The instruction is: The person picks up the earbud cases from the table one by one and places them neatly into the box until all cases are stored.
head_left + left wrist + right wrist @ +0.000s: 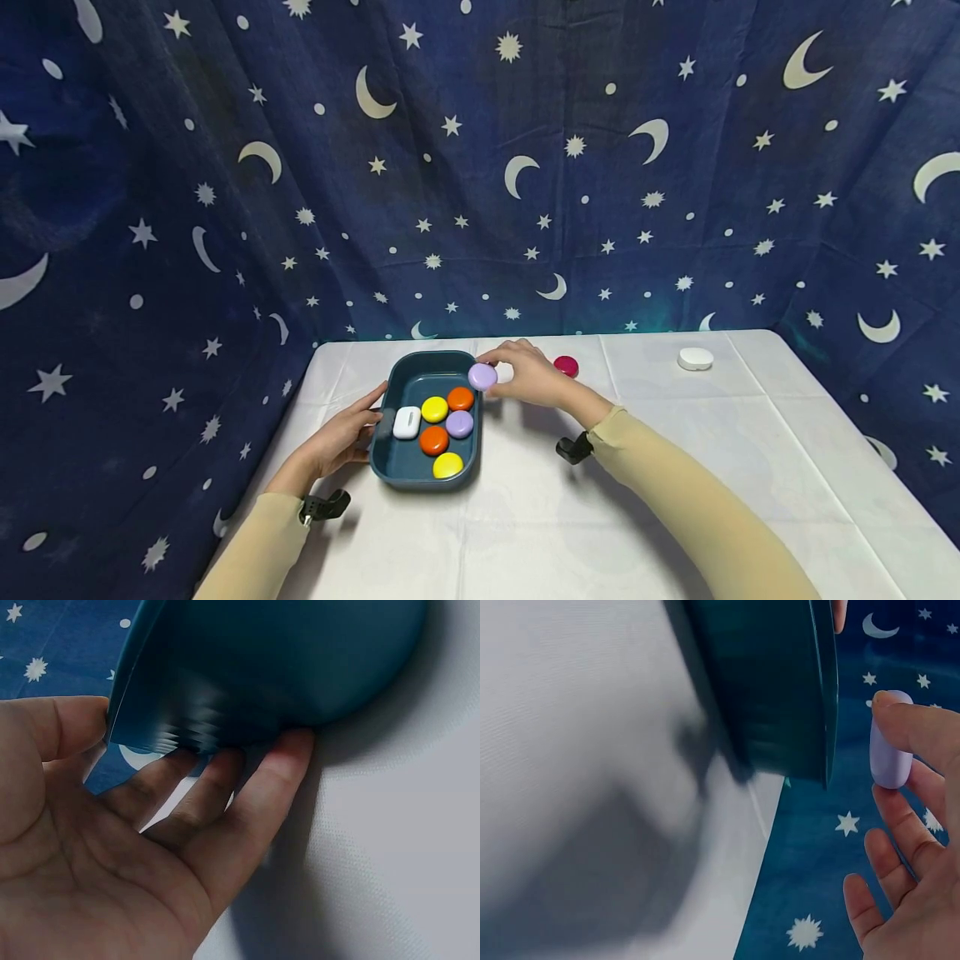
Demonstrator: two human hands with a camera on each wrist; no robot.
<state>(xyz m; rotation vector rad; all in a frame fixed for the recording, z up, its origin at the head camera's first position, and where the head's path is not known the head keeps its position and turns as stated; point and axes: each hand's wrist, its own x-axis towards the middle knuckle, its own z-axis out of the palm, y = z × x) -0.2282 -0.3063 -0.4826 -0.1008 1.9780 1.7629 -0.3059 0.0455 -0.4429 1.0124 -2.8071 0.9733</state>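
A dark teal box (423,362) with rounded corners stands on the table. My left hand (341,440) grips its left side; in the left wrist view, a fingertip meets the rim and other fingers touch the outer wall (300,667). Above the right rim, my right hand (528,375) pinches a smooth lilac disc (482,377) between thumb and fingers, seen edge-on (890,761) in the right wrist view. In the box lie yellow discs (434,409), orange discs (433,441), another lilac disc (459,424) and a white rounded piece (407,422).
A crimson disc (566,366) sits behind the right hand. Partly hidden by that hand's fingers is a white piece (505,372). Farther right on the white tablecloth (750,450) lies a white oval piece (695,358). A blue star-and-moon curtain (480,208) hangs along the back and sides.
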